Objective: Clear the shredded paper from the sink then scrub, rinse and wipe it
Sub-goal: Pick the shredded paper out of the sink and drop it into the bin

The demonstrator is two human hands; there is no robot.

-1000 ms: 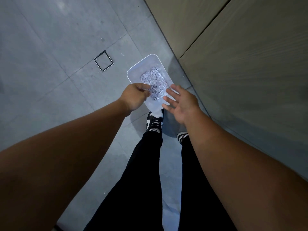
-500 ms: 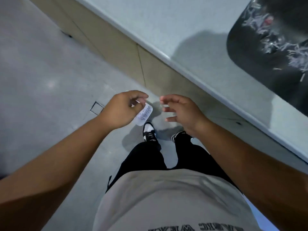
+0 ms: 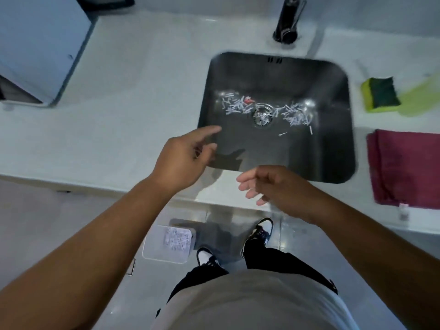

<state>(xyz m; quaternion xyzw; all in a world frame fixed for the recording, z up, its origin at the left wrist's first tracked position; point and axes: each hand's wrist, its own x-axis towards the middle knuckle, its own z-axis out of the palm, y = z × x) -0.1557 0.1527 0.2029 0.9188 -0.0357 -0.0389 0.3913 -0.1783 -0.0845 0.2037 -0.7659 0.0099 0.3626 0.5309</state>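
Left hand point(image 3: 183, 158), right hand point(image 3: 273, 186) hover at near edge of sink point(image 3: 309, 158), fingers loose, empty: prob. reaching for shredded paper point(image 3: 296, 115) inside.

Both hands, left hand point(image 3: 183, 158) and right hand point(image 3: 273, 186), hover empty over the sink point(image 3: 238, 75), shredded paper point(image 3: 295, 114) scattered around the drain point(image 3: 262, 115).

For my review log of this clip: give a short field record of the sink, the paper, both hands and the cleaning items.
sink: dark basin in pale counter, not yet cleared
shredded paper: clusters left and right of the drain
left hand: empty, fingers loose, above sink's near-left corner
right hand: empty, fingers relaxed, above counter's front edge
sponge: on counter, right of sink
red cloth: on counter, nearer than sponge
floor tub: holds shredded paper
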